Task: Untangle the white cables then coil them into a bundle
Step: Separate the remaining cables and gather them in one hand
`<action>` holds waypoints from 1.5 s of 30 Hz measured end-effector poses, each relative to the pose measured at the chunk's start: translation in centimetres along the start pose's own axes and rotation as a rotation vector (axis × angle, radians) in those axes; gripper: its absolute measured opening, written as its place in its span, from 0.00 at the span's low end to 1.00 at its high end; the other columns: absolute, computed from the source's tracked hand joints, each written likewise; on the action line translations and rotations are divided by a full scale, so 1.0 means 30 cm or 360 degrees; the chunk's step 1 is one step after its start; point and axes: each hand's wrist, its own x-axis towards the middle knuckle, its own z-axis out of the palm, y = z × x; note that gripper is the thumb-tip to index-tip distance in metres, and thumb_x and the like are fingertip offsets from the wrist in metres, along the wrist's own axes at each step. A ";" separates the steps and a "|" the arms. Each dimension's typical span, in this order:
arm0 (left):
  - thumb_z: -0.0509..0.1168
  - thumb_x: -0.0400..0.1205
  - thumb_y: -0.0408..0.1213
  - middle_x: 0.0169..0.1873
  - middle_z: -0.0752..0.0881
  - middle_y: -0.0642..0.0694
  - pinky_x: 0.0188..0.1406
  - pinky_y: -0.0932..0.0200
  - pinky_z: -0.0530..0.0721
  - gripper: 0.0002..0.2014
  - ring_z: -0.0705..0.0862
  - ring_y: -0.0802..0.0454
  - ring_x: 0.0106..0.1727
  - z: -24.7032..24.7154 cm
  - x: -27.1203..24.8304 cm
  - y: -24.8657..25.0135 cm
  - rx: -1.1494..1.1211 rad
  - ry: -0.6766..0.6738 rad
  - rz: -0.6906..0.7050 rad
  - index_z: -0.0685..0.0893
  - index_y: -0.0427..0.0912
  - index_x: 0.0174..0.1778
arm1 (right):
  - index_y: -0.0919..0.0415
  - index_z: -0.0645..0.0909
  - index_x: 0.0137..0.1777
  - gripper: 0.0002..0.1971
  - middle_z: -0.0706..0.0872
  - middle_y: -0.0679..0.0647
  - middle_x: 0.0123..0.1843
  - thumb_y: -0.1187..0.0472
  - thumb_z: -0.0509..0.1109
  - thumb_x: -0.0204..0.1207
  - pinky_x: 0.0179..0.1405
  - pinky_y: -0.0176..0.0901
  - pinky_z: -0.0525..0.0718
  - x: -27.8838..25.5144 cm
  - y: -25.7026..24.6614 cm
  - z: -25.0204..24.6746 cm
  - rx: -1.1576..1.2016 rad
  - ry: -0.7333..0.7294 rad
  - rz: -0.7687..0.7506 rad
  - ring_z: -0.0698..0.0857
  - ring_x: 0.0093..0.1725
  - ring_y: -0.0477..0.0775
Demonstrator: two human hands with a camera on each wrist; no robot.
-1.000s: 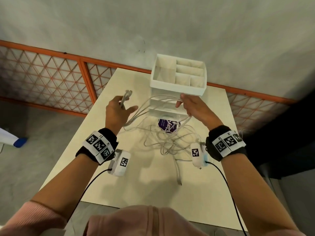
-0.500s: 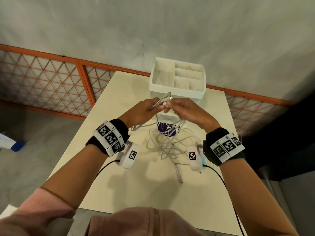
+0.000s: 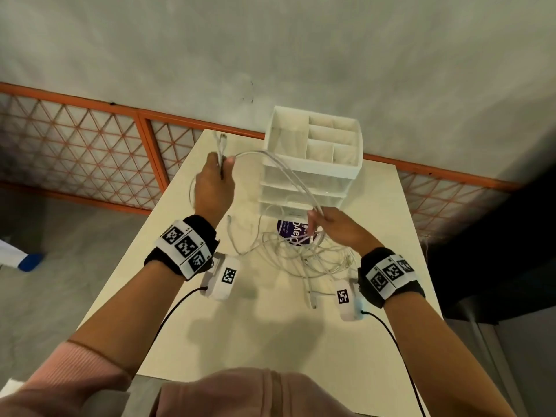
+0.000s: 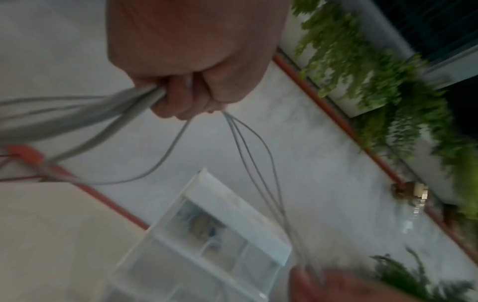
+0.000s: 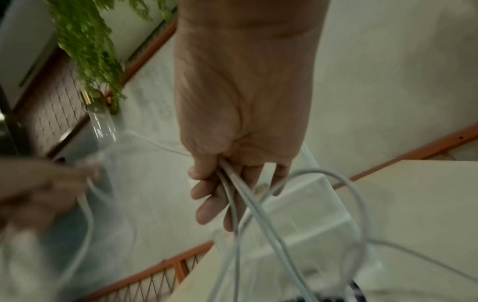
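Several thin white cables (image 3: pixel 304 254) lie in a loose tangle on the cream table (image 3: pixel 270 320), in front of a white organizer. My left hand (image 3: pixel 215 188) is raised at the left and grips a bunch of the cables (image 4: pixel 124 106) in a fist, a plug end sticking up above it. From there strands arc over to my right hand (image 3: pixel 331 224), which pinches the cables (image 5: pixel 232 192) between thumb and fingers just above the tangle. A loose connector end (image 3: pixel 310 299) trails toward me on the table.
A white drawer organizer (image 3: pixel 313 164) with open top compartments stands at the table's far edge. A purple round label (image 3: pixel 293 233) lies under the tangle. An orange lattice railing (image 3: pixel 90 152) runs behind the table, with plants (image 4: pixel 388 81) beyond.
My hands were together over the tangle half a second ago. Now the left hand has pulled up and away to the left with cable strands, while the right dropped slightly right.
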 end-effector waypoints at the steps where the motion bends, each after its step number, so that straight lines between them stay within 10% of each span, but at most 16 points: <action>1: 0.56 0.87 0.39 0.39 0.82 0.30 0.34 0.55 0.69 0.14 0.82 0.32 0.43 0.003 -0.007 -0.036 0.0053 -0.0004 -0.0143 0.74 0.28 0.49 | 0.54 0.78 0.36 0.18 0.84 0.48 0.31 0.54 0.54 0.86 0.45 0.38 0.78 0.003 -0.017 -0.025 -0.0014 0.0075 -0.0016 0.85 0.36 0.44; 3: 0.57 0.86 0.37 0.47 0.84 0.26 0.38 0.50 0.71 0.15 0.82 0.30 0.48 0.002 -0.024 -0.076 0.0088 0.0005 -0.0355 0.73 0.26 0.57 | 0.52 0.77 0.39 0.15 0.82 0.48 0.28 0.52 0.55 0.86 0.45 0.46 0.79 0.002 -0.070 -0.079 -0.0023 0.0184 -0.0038 0.86 0.37 0.53; 8: 0.60 0.85 0.41 0.23 0.72 0.52 0.21 0.70 0.68 0.18 0.71 0.63 0.19 -0.015 -0.061 0.021 -0.0300 0.0145 -0.0079 0.72 0.35 0.67 | 0.58 0.80 0.44 0.12 0.77 0.46 0.29 0.52 0.62 0.82 0.28 0.28 0.76 -0.006 -0.224 -0.168 -0.0133 0.0259 -0.0152 0.78 0.25 0.38; 15: 0.70 0.79 0.37 0.15 0.72 0.59 0.27 0.67 0.69 0.07 0.68 0.63 0.20 0.035 -0.081 0.155 -0.0450 -0.0964 0.0270 0.81 0.49 0.51 | 0.64 0.86 0.45 0.14 0.80 0.36 0.22 0.55 0.65 0.82 0.28 0.21 0.69 -0.050 -0.408 -0.192 -0.0106 0.0019 -0.0365 0.76 0.23 0.35; 19: 0.62 0.84 0.40 0.22 0.76 0.57 0.30 0.68 0.70 0.11 0.75 0.67 0.24 0.033 -0.061 0.126 -0.0209 -0.0635 0.0373 0.80 0.47 0.35 | 0.60 0.86 0.45 0.12 0.72 0.42 0.20 0.53 0.66 0.81 0.25 0.27 0.68 -0.065 -0.365 -0.194 0.0059 0.0029 -0.0334 0.68 0.22 0.40; 23: 0.59 0.86 0.40 0.20 0.71 0.57 0.26 0.74 0.68 0.11 0.75 0.69 0.23 0.005 -0.045 0.142 -0.0149 -0.0306 0.0412 0.79 0.43 0.38 | 0.59 0.84 0.46 0.09 0.82 0.51 0.32 0.57 0.64 0.82 0.43 0.37 0.81 -0.026 -0.165 -0.130 -0.0064 -0.0140 -0.0094 0.80 0.29 0.42; 27: 0.58 0.85 0.42 0.25 0.77 0.49 0.32 0.58 0.72 0.13 0.75 0.61 0.27 -0.027 0.003 0.143 -0.0249 -0.0013 0.0307 0.83 0.41 0.40 | 0.60 0.84 0.41 0.13 0.85 0.51 0.31 0.57 0.62 0.83 0.54 0.49 0.80 -0.026 0.068 -0.037 -0.0113 -0.0317 0.0197 0.84 0.39 0.52; 35: 0.58 0.86 0.42 0.26 0.80 0.43 0.25 0.64 0.70 0.16 0.78 0.42 0.29 -0.017 -0.037 0.035 0.0088 -0.0202 0.0368 0.82 0.34 0.41 | 0.58 0.79 0.39 0.15 0.85 0.47 0.20 0.59 0.56 0.86 0.37 0.39 0.84 -0.032 0.090 -0.088 0.0434 0.0639 0.0107 0.86 0.24 0.40; 38: 0.56 0.84 0.47 0.30 0.83 0.44 0.33 0.49 0.78 0.18 0.82 0.35 0.33 -0.020 -0.060 -0.018 0.0222 -0.0330 0.0438 0.81 0.35 0.41 | 0.55 0.77 0.42 0.15 0.82 0.47 0.22 0.67 0.53 0.85 0.27 0.38 0.84 -0.042 0.060 -0.167 0.0652 0.0986 -0.0053 0.80 0.19 0.40; 45: 0.58 0.85 0.47 0.35 0.87 0.38 0.32 0.47 0.78 0.16 0.83 0.33 0.38 -0.041 -0.110 -0.078 0.0522 -0.0436 0.0372 0.81 0.38 0.42 | 0.50 0.73 0.32 0.14 0.72 0.42 0.25 0.52 0.67 0.79 0.24 0.35 0.66 -0.114 0.100 -0.218 0.0348 0.0894 -0.0039 0.66 0.25 0.41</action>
